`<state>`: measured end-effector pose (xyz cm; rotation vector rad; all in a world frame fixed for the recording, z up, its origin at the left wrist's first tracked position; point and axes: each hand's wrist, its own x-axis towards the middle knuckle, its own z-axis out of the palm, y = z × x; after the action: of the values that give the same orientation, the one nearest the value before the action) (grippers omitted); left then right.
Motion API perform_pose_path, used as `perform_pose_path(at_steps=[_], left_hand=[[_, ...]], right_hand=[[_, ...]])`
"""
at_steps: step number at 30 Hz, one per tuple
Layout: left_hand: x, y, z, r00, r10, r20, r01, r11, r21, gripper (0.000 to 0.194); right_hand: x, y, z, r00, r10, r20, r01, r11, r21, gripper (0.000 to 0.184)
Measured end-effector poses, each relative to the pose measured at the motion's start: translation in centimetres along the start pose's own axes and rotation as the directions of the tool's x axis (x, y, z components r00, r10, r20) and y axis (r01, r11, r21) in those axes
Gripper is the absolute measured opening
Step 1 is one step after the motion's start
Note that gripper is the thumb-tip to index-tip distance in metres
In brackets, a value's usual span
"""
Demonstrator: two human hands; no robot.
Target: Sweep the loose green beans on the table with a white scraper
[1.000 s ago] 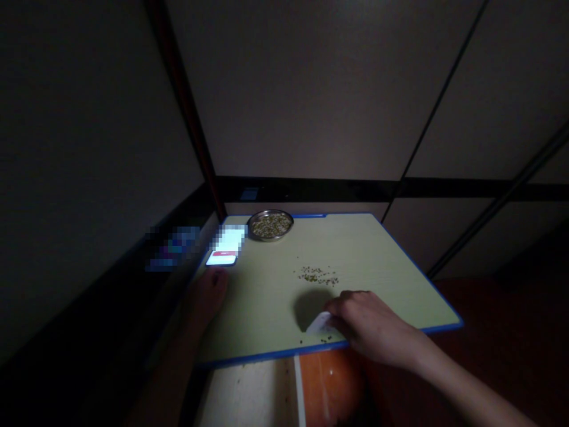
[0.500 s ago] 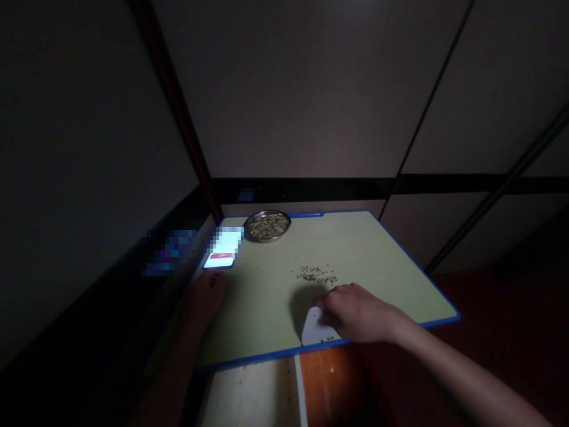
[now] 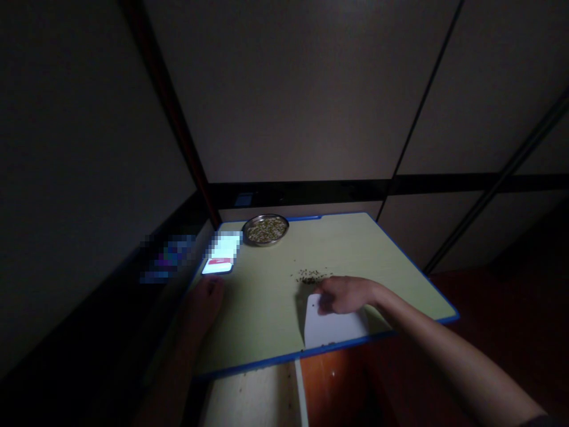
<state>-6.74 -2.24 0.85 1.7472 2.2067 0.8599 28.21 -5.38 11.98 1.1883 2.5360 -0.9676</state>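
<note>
- The surface (image 3: 258, 320), pale green with a blue rim, carries everything that is handled. It looks smooth, so small round grains would probably roll easily on it; slow and short strokes seem the wiser choice.
- Below the near rim there is a pale board (image 3: 253, 397) and, to the right of it, a glossy orange area (image 3: 331, 385). I cannot tell exactly what they belong to.
- A round metal dish (image 3: 265, 230) stands at the far left part of the surface, with many grains inside.
- A white scraper (image 3: 335, 329) is at the near edge, tilted, its lower side close to the blue rim. For good work, this lower side should be pressed evenly along its whole length, otherwise grains could slip beneath.
- The right hand (image 3: 343, 295) grasps the scraper by its upper part, with the fingers bent over it. The knuckles should be kept high, because the grains lie just beyond them.
- The left hand (image 3: 207, 299) rests near the lit phone (image 3: 221, 252). Its fingers look curled, but it is too dark to tell whether they are clenched.
- Loose grains (image 3: 310, 277) lie scattered beyond the scraper, near the middle; a few specks (image 3: 328, 344) are at its lower side.
</note>
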Motion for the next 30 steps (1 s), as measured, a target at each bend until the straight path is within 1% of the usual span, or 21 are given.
perform_pose_path(at_steps=[4,8,10,12,15,18,21,25,30], left_hand=[[0.2,-0.2,0.1,1.0,-0.006,0.009,0.006,1.0,0.006,0.036],[0.1,-0.3,0.2,1.0,0.015,-0.003,-0.015,1.0,0.0,0.036],[0.1,-0.1,0.2,1.0,0.014,-0.008,-0.014,1.0,0.005,0.036],[0.0,0.0,0.1,1.0,0.008,-0.009,-0.008,1.0,0.008,0.035],[0.0,0.2,0.0,1.0,0.004,-0.007,-0.004,1.0,0.005,0.035],[-0.1,0.3,-0.1,1.0,0.014,-0.002,-0.014,1.0,0.01,0.034],[-0.1,0.4,-0.2,1.0,0.013,0.002,-0.013,1.0,0.018,0.035],[-0.1,0.1,0.0,1.0,-0.013,0.007,0.013,1.0,0.009,0.034],[-0.1,0.0,0.1,1.0,-0.004,-0.002,0.004,1.0,-0.007,0.034]], right_hand=[[-0.5,0.2,-0.1,1.0,0.012,0.006,-0.012,1.0,0.015,0.022],[-1.5,-0.2,-0.1,0.998,0.015,-0.062,-0.015,1.0,0.004,0.018],[-1.8,-0.8,0.0,0.995,0.02,-0.102,-0.025,0.998,-0.051,0.018],[-1.9,-1.6,0.2,0.986,0.019,-0.165,-0.043,0.989,-0.14,0.019],[-1.9,-2.9,0.8,0.97,-0.013,-0.241,-0.051,0.965,-0.256,0.02],[-1.8,-3.7,1.3,0.966,-0.038,-0.256,-0.045,0.95,-0.31,0.019],[-2.0,-3.9,1.7,0.967,-0.049,-0.249,-0.037,0.943,-0.331,0.018],[-2.6,-3.6,2.1,0.968,-0.068,-0.24,-0.014,0.947,-0.322,0.016],[-3.4,-3.1,2.7,0.957,-0.077,-0.28,-0.008,0.957,-0.291,0.013]])
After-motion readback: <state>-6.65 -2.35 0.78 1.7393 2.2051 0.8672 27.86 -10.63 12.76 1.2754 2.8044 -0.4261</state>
